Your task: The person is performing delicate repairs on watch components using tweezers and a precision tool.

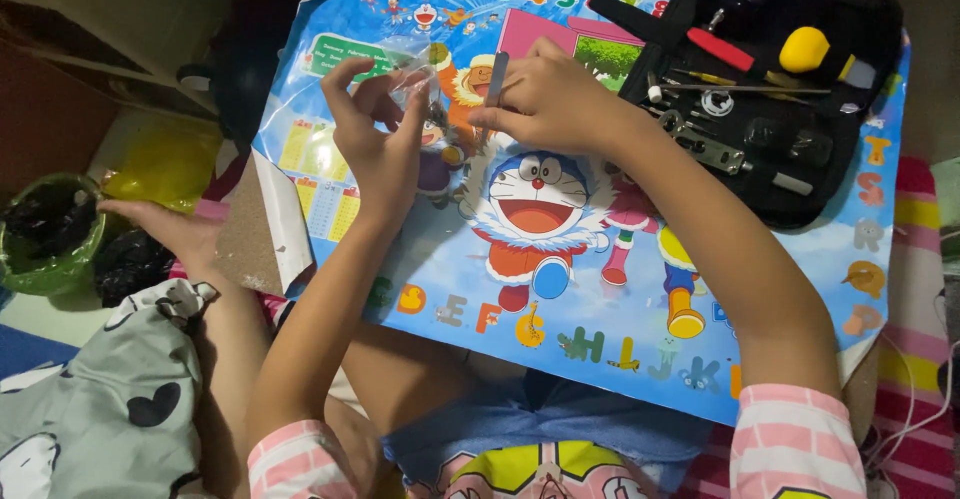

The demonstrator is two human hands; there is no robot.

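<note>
small clear bag pinched open above the cartoon mat

pink-striped sleeves [795, 439] sit closest to the lens, both arms reaching out over a blue cartoon poster mat [560, 289]. left hand [375, 134] pinches a small clear plastic bag [415, 77] between thumb and fingertips. right hand [550, 104] is curled, gripping a slim grey metal strip [497, 79] upright just beside the bag. whether anything lies inside the bag cannot be told. an open black tool case [860, 174], with a yellow knob and red-handled tool, lies well apart at upper right, its tools mostly in place; work looks early.
</note>
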